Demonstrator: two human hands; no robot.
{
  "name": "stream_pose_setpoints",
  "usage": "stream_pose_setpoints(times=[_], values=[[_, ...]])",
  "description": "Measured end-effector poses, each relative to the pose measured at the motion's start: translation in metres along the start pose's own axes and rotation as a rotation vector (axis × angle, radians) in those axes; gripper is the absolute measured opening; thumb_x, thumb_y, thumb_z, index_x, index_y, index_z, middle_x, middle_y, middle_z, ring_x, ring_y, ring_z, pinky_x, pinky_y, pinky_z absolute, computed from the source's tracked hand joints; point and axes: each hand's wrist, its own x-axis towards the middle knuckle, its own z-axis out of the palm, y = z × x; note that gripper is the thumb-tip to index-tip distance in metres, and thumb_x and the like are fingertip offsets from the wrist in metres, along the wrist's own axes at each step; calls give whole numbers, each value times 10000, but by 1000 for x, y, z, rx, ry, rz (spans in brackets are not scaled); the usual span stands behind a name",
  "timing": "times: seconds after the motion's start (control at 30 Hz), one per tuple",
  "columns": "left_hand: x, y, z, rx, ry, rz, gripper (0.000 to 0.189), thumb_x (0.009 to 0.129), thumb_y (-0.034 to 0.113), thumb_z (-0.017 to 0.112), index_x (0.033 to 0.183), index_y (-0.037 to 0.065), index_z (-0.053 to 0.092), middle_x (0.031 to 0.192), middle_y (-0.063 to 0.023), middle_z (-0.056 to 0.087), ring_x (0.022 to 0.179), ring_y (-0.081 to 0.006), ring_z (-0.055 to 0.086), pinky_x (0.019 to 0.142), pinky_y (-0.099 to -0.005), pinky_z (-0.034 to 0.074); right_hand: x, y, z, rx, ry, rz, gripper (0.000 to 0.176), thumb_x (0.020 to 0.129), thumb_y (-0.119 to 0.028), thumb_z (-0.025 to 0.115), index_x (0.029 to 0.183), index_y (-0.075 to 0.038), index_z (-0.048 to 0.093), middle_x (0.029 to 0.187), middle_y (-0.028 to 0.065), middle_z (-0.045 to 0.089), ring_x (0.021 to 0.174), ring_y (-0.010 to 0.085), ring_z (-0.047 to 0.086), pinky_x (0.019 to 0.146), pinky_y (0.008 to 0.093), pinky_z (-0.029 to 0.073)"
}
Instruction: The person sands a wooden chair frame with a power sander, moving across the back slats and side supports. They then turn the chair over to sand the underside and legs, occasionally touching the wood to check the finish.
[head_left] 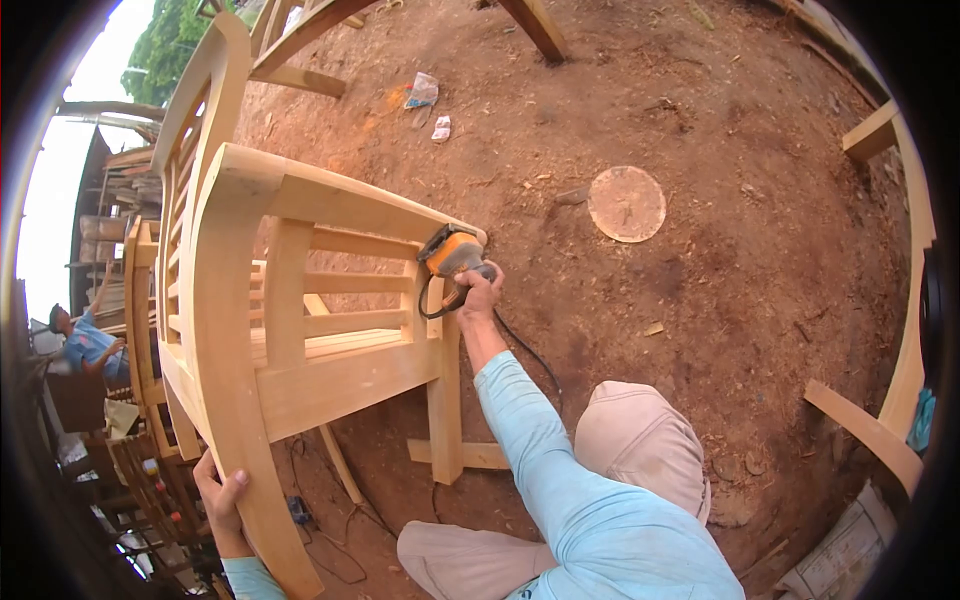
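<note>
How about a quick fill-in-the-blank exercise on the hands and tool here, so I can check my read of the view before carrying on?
1. The right hand holds the black and ____ (colour) sander.
2. The hand gripping the wooden frame is the person's ____ one.
3. The sleeve on the arm reaching to the sander is light ____ (colour).
4. The pale disc on the ground has a ____ (round or square) outline.

Missing words: orange; left; blue; round.
</note>
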Motion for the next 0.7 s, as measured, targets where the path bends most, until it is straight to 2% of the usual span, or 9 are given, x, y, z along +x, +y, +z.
stream_pose_setpoints(times=[0.13,0.37,0.5,0.6,0.7], values=[[-1,2,-1,25,-8,3,747,738,468,804,1197,-105,667,1043,-123,720,940,-199,674,847,-333,532,-1,5,3,-32,-1,-35,665,663,52,673,1288,-85,494,976,91,575,800,228,623,750,364,565],[-2,-4,-3,52,22,29,768,750,476,804,1224,-109,656,1057,-131,715,948,-202,670,853,-336,529,-31,-4,24,-130,0,-34,668,622,9,736,1257,-85,554,1059,81,580,913,211,611,796,378,553],[-4,-4,1,25,40,31,763,758,486,814,1212,-108,662,1049,-124,712,948,-200,667,853,-330,524,-43,7,34,-307,42,-196,696,659,30,712,1314,-87,507,1002,79,612,833,188,629,745,342,560],[-7,-11,-4,-3,40,28,754,764,493,818,1199,-105,667,1041,-119,710,945,-195,663,850,-326,520,-48,-24,36,-144,11,11,686,660,29,706,1306,-87,507,996,78,599,843,199,629,744,345,561],[-6,-12,-6,-15,23,35,740,768,491,818,1185,-103,673,1035,-116,710,938,-191,661,845,-325,518,-18,-9,23,-143,71,-55,667,664,28,699,1292,-89,505,991,81,587,834,204,623,727,347,560]])
